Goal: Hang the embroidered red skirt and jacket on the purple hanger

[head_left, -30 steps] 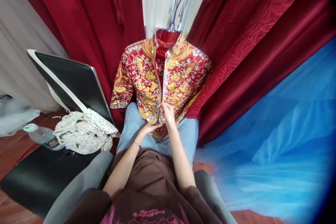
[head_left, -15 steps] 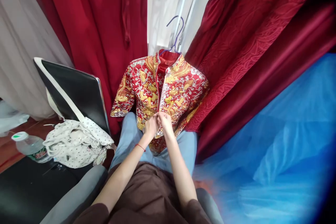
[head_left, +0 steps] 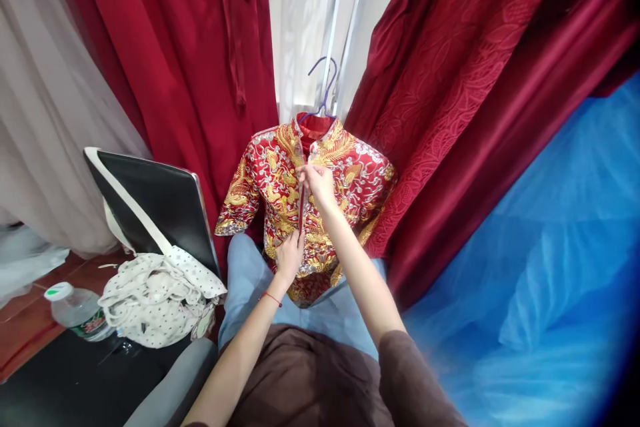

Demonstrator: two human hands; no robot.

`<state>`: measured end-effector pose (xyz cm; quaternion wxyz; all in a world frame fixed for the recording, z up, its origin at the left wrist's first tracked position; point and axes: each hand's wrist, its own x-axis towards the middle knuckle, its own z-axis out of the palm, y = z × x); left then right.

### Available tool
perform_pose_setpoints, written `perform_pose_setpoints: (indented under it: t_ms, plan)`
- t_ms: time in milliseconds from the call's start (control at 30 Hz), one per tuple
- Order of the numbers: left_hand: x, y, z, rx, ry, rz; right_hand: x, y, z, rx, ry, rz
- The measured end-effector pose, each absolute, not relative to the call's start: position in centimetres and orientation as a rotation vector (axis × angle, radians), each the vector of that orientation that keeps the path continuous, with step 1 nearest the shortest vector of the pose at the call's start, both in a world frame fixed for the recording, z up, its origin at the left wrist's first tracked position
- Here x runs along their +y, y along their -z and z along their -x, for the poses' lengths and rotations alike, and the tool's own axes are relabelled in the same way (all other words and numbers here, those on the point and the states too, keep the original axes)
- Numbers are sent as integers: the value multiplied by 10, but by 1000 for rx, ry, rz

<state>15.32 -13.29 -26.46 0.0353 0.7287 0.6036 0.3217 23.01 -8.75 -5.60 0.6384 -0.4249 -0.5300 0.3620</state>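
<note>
A red jacket (head_left: 345, 180) with gold and silver embroidery hangs on a purple hanger (head_left: 320, 83) in front of me, its hem over my knees. My left hand (head_left: 290, 255) is closed on the jacket's front edge low down, near the hem. My right hand (head_left: 316, 181) is pinched on the front opening high up, just below the collar. A thin dark line, the closed front seam, runs between the two hands.
Dark red curtains (head_left: 450, 80) hang behind and to the right, white sheer fabric (head_left: 300, 27) between them. Blue tulle (head_left: 540, 267) fills the right side. At left stand a black chair (head_left: 150, 197), a spotted white bag (head_left: 155, 297) and a plastic water bottle (head_left: 75, 310).
My right hand has risen from the hem to just under the collar along the front opening. My left hand stays low on the hem. The camera tilted up slightly.
</note>
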Motion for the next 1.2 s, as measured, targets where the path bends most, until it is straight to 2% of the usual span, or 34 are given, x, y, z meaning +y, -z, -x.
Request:
perform_pose_setpoints:
  t_ms: [300, 433, 533, 600, 733, 867, 1000, 1200]
  plan:
    - [-127, 251, -157, 1851, -845, -2302, -64, 37, -232, -1179, -634, 990]
    - [-115, 238, -146, 1679, -748, -2501, -61, 27, -248, -1175, -760, 1042]
    - [-97, 211, -128, 1525, -815, -2643, -65, 19, -272, -1461, -855, 1194]
    - [-82, 180, -115, 1503, -1023, -2680, -71, 14, -290, -1704, -670, 1371]
    - [-41, 101, -87, 1602, -1579, -2514, -83, -1, -324, -1855, 178, 1584]
    - [4, 41, -53, 1639, -1692, -2263, -87, -10, -355, -1803, 616, 1580]
    - [24, 28, -28, 1415, -1430, -2335, -79, 1, -388, -1837, 731, 1521]
    - [7, 40, -35, 1555, -1652, -2396, -62, 23, -406, -1791, 513, 1330]
